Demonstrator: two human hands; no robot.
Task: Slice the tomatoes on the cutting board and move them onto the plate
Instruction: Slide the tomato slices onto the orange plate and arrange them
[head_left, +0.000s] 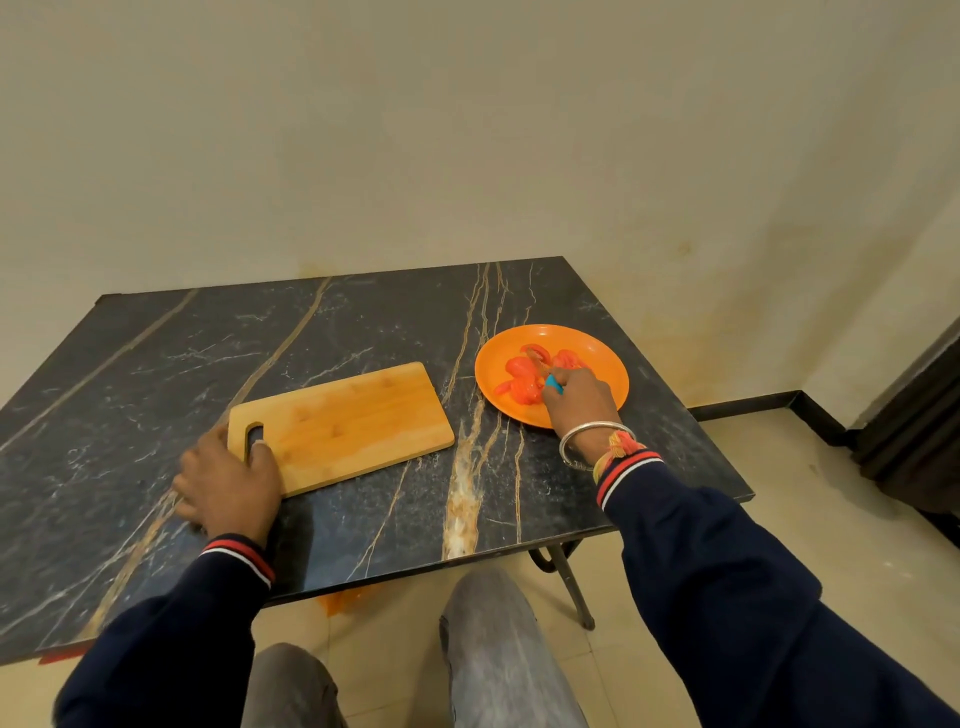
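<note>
A wooden cutting board (353, 423) lies flat on the dark marble table (363, 322), with nothing on it. My left hand (228, 480) grips its near-left end, one finger poking through the handle slot. To the right sits an orange plate (597, 358) holding several red tomato slices (522, 376). My right hand (579, 402) hovers over the plate's near side, gripping a knife with a blue handle (553, 384); its blade points into the slices and is mostly hidden among them.
The table's near edge runs in front of my knees, its right edge just past the plate. A beige wall stands behind. A dark curtain hangs at the far right above the tiled floor.
</note>
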